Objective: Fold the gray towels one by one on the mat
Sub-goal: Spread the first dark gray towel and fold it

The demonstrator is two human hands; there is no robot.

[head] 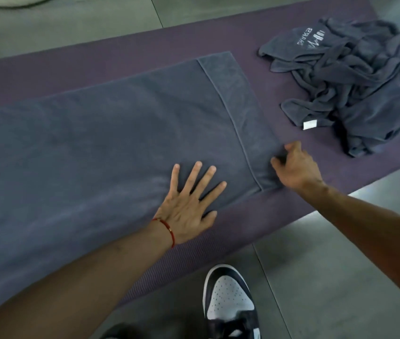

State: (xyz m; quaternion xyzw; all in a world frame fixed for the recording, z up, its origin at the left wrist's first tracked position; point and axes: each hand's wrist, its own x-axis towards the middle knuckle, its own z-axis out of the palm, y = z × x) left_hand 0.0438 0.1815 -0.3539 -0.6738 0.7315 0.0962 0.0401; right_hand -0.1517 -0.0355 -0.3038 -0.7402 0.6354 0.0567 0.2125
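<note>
A gray tiled floor [328,277] fills the edges of the frame, and a purple mat [125,48] runs across it from the left edge up toward the upper right. At the bottom center, one black-and-white sneaker [229,302] stands on the floor, just off the mat's near edge. In the upper left corner a pale rounded object is cut off by the frame and cannot be identified.

In the upper right of the frame, a heap of crumpled gray towels [355,89] sits on the mat, with white lettering on one and a small white tag [309,125] at the heap's near edge.

A large gray towel [96,143] lies spread flat on the mat, its long axis following the mat from lower left to upper right. Its right end shows a second layer peeking out beyond a hemmed edge.

The left hand [189,206], a red cord bracelet [167,230] at the wrist, presses flat on the towel near its lower right corner, fingers straight and spread. The right hand [294,167], just right of it, pinches the towel's right edge with curled fingers.
</note>
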